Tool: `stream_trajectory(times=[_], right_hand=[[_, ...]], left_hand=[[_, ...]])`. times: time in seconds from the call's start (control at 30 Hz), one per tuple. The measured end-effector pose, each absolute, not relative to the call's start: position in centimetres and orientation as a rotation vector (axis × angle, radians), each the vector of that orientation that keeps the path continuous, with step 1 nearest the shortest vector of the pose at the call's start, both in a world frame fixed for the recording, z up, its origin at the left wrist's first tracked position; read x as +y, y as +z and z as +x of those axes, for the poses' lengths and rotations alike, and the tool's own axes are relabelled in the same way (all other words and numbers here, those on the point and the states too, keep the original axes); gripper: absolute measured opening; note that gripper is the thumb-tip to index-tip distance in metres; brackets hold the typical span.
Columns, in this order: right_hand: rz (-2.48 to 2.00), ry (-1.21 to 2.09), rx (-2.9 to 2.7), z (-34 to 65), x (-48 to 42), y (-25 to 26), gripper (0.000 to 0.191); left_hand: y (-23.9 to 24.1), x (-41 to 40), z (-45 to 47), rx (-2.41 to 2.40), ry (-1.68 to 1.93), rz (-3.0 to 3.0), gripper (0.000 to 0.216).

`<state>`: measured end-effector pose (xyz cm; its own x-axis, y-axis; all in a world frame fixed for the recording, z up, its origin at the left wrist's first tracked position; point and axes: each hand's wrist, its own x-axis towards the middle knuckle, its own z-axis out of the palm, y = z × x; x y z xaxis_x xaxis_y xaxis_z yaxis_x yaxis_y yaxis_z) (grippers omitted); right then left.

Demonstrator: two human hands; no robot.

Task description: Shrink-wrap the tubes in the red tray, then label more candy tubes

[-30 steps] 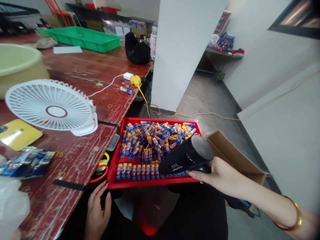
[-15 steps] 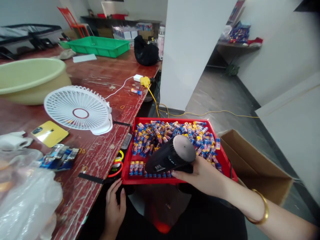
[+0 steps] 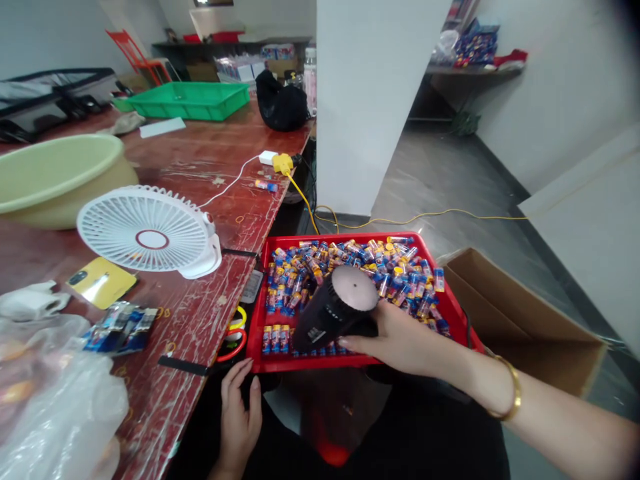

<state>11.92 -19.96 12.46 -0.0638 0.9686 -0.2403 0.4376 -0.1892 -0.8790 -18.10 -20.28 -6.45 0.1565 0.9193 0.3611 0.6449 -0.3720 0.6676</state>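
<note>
Fingers of right hand (image 3: pixel 403 341) clasp matte black cylinder (image 3: pixel 334 312) over red plastic tray (image 3: pixel 256 321); left hand (image 3: pixel 240 417) lies slack.

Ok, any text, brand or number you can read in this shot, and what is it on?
No text here can be read.
White label on the black heat gun held in the right hand: print too blurred to read.
Wrappers on the small tubes in the red tray: too small to read.
Blue packets on the table: blurred.

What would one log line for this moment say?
right hand: grips black blower over red tray | left hand: by tray's near-left corner | tray: small colourful tubes, some rowed
</note>
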Motion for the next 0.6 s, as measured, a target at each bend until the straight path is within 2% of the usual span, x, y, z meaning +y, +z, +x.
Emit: stream_trajectory(times=[0.1,0.27,0.43,0.6], right_hand=[[-1.708,1.207,-1.491,12.9,-20.6,12.9,0.035],[-1.671,1.099,-1.505,13.5,-20.3,12.8,0.045],[-2.02,0.929,-1.574,19.3,-22.0,16.6,0.036],[-2.168,0.799,-1.497,25.0,-29.0,20.1,0.043]], left_hand=[[-6.2,-19.4,-17.1,1.448,1.054,2.103,0.029],[-5.0,-17.9,-16.0,1.213,0.907,2.234,0.023],[-3.9,-15.9,-11.2,0.884,0.387,2.349,0.023],[-5.1,-14.0,-2.8,0.999,0.069,2.369,0.027]])
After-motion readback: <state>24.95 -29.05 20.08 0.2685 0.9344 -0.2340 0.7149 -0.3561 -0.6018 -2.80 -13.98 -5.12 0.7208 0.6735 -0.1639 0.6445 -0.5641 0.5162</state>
